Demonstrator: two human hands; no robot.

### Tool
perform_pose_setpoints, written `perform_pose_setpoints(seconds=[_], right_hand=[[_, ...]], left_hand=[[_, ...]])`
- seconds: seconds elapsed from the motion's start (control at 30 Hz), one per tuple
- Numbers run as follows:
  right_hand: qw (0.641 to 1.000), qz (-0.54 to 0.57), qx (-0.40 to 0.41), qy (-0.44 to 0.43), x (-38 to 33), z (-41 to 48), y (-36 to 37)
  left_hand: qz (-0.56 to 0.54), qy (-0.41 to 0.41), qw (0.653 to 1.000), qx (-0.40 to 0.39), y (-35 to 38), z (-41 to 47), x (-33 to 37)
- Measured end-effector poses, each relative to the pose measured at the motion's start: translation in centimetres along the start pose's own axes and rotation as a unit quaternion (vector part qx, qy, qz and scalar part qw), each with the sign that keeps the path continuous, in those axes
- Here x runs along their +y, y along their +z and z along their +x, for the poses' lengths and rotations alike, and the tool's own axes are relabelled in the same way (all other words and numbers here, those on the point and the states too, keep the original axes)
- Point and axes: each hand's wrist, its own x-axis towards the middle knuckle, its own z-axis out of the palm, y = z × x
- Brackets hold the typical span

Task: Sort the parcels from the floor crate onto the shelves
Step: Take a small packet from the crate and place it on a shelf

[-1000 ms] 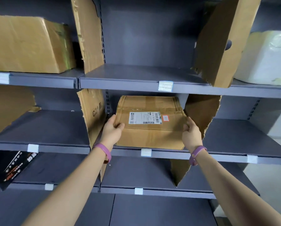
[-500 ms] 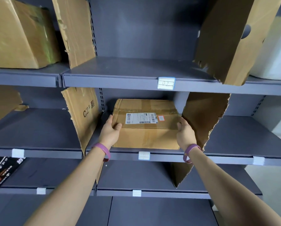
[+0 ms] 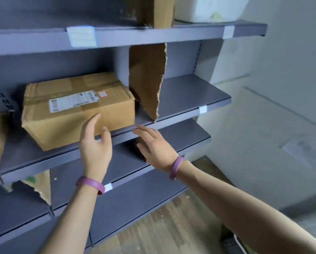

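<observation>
Near the grey shelf's front edge we had just released the parcel, left hand and right hand spread empty, placement apparently complete.

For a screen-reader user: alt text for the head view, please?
A brown cardboard box sits on a grey shelf, with the left hand and right hand open in front. A torn cardboard divider stands to its right.

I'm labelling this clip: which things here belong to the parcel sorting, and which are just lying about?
Job: cardboard parcel, middle shelf, left hand, right hand.
Lying about: torn cardboard divider, white box up top, shelf tag.
</observation>
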Motion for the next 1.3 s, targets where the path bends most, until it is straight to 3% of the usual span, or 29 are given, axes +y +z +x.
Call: perform_pose_setpoints(seconds=[0.07, 0.2, 0.33, 0.6, 0.93, 1.3], right_hand=[[0.999, -0.019, -0.002, 0.048, 2.8, -4.0, -1.1], [0.985, -0.022, 0.042, 0.166, 7.5, -11.6, -5.3], [0.955, -0.023, 0.119, 0.271, 12.2, -20.5, -10.7], [0.886, -0.049, 0.172, 0.428, 21.4, -42.8, -21.0], [0.795, 0.010, 0.198, 0.574, 28.0, -59.7, -22.9], [0.708, 0.058, 0.177, 0.681, 36.7, -62.3, -18.8]], left_hand=[[-0.033, 0.038, 0.998, -0.045, 3.2, -2.8, 1.5], [-0.080, 0.035, 0.978, -0.191, 9.8, -8.0, 5.6], [-0.078, 0.050, 0.928, -0.361, 17.0, -14.9, 10.9], [-0.067, 0.058, 0.831, -0.549, 29.6, -32.2, 22.0], [-0.006, 0.029, 0.732, -0.681, 39.9, -47.0, 26.8], [0.056, 0.008, 0.638, -0.768, 51.6, -51.8, 22.7]])
